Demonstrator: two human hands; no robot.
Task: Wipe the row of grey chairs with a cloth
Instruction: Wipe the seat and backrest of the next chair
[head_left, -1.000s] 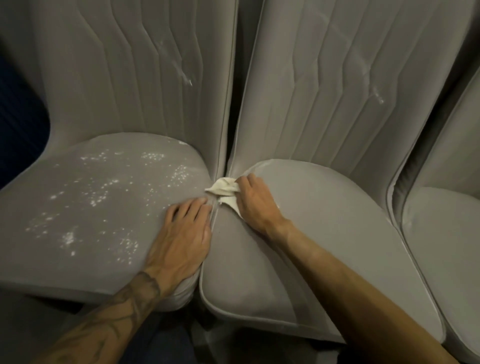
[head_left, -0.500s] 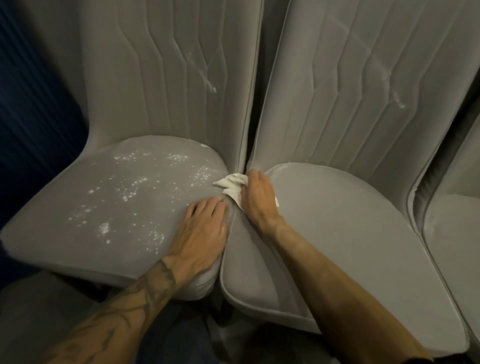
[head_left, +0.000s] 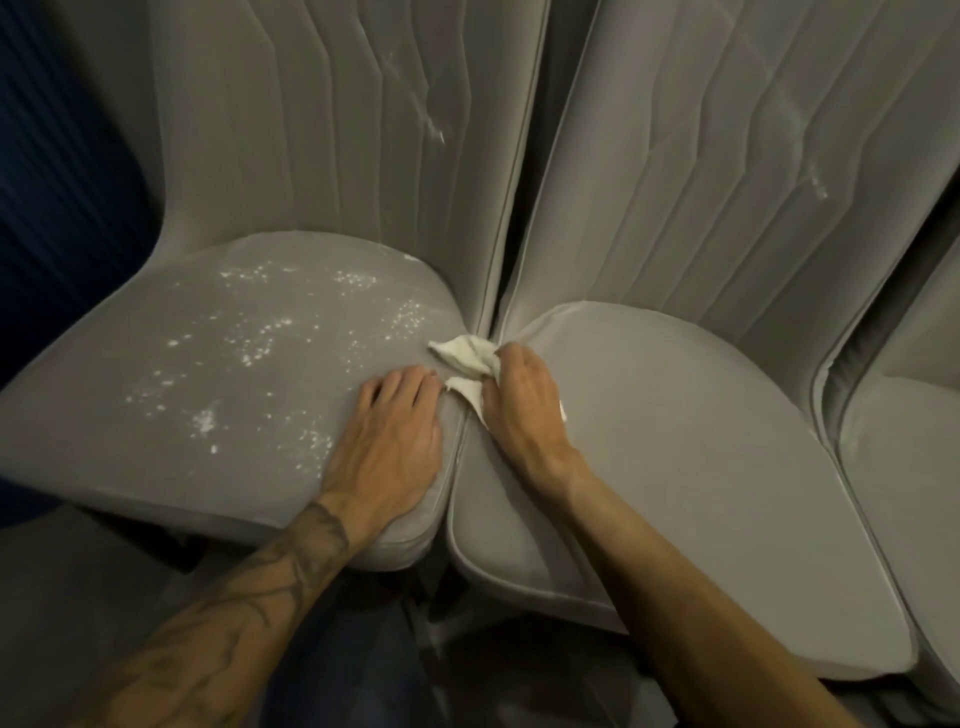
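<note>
1. The right hand (head_left: 524, 405) grips the cloth (head_left: 465, 356). Its fingers curl over a bunched white wad, and two corners poke out past the fingertips on the hand's left.
2. The left hand (head_left: 387, 441) lies flat with its fingers straight and close together. It presses on the left seat (head_left: 156, 441) just inside that seat's right edge and holds nothing.
3. The hands sit side by side, parted only by the gap (head_left: 453, 499) between the left seat and the middle seat (head_left: 701, 457). The cloth lies at the far end of that gap, just ahead of the left hand's fingertips.
4. The white specks (head_left: 249, 353) all lie to the left of both hands. They spread across the left seat from beside the left hand's knuckles outward, and the patch is longest sideways, running away from the hands.
5. The left hand is nearer the specks, but the cloth is in the right. A leftward sweep would probably pass ahead of the left hand's fingertips, or that hand would have to lift clear.
6. To the right of the right hand, the middle seat shows no specks. A third chair (head_left: 904, 493) sits further right, only partly in view.
7. Pale streaks (head_left: 434, 130) mark the backrests above and ahead of both hands.
</note>
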